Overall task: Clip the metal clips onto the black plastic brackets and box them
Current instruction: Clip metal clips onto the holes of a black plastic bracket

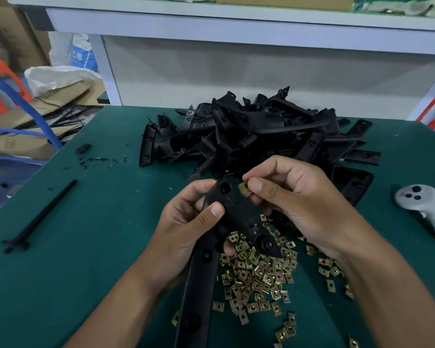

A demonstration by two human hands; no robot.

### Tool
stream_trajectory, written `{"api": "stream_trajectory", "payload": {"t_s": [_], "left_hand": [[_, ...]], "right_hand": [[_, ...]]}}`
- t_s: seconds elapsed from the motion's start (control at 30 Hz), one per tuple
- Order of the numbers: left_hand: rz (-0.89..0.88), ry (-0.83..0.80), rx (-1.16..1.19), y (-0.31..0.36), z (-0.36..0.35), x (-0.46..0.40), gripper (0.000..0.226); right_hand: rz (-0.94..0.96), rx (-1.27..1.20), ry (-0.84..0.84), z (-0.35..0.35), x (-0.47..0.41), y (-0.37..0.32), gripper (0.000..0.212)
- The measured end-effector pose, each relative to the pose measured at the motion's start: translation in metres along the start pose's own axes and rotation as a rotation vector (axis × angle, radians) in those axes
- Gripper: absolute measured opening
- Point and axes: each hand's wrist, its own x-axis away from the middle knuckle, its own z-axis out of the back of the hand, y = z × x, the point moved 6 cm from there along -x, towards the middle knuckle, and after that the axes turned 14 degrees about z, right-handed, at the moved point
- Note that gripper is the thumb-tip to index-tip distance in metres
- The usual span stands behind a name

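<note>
My left hand (194, 222) grips a long black plastic bracket (239, 212) near its upper end, thumb pressed on its face. The bracket's lower arm runs down toward the bottom edge of the view. My right hand (294, 197) pinches a small brass-coloured metal clip (244, 188) between thumb and forefinger, right beside the bracket's top edge. A loose heap of several more metal clips (259, 272) lies on the green mat under my hands. Behind them a big pile of black brackets (256, 136) is stacked.
The green table mat (86, 247) carries a thin black plastic rod (43, 217) at the left and small black scraps (96, 160) behind it. A white handheld controller (422, 207) lies at the right edge. A white shelf frame (236, 26) rises behind the table.
</note>
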Motion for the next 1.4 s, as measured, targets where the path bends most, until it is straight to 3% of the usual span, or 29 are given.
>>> {"api": "stream_trajectory", "payload": {"t_s": [0.27, 0.63, 0.9, 1.23, 1.4], "left_hand": [[-0.013, 0.012, -0.020, 0.001, 0.000, 0.000, 0.037], [-0.008, -0.025, -0.025, 0.000, 0.001, 0.000, 0.031], [0.007, -0.053, -0.043, 0.000, -0.002, 0.000, 0.029], [0.109, -0.023, -0.075, -0.005, -0.002, 0.000, 0.030], [0.113, -0.034, -0.109, -0.006, -0.006, 0.000, 0.027]], "right_hand": [[0.051, 0.104, 0.018, 0.005, 0.003, -0.009, 0.008], [0.068, 0.117, 0.024, 0.003, 0.004, -0.008, 0.011], [0.046, 0.088, -0.024, -0.002, 0.005, -0.002, 0.007], [0.068, 0.339, -0.201, 0.004, 0.010, -0.013, 0.013], [0.012, 0.243, -0.179, 0.003, 0.011, -0.005, 0.013]]}}
